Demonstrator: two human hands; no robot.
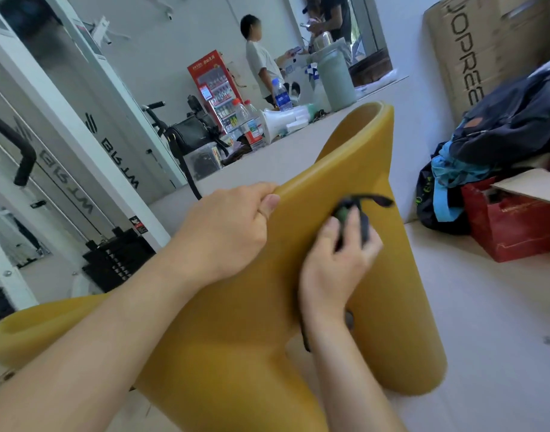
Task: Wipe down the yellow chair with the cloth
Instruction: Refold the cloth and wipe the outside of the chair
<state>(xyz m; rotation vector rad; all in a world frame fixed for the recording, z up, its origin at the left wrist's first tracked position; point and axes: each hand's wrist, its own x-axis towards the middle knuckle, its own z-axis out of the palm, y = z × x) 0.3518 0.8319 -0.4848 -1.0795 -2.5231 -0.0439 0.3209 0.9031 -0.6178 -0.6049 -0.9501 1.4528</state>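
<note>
The yellow chair (242, 307) fills the lower middle of the head view, tilted, with its rounded legs reaching right and down. My left hand (227, 226) grips the chair's curved upper edge, thumb on the near side. My right hand (339, 257) presses a dark cloth (358, 210) flat against the chair's yellow surface just right of the left hand. A strip of the cloth sticks out above my fingers and another dark strip hangs below my wrist. The right hand is blurred.
A low white ledge (267, 163) behind the chair carries water bottles, a black bag (189, 132), a megaphone and a green flask (333, 76). At right stand a red box (510, 226), piled bags and a cardboard carton (486, 48). Gym equipment stands left. Two people stand at the back.
</note>
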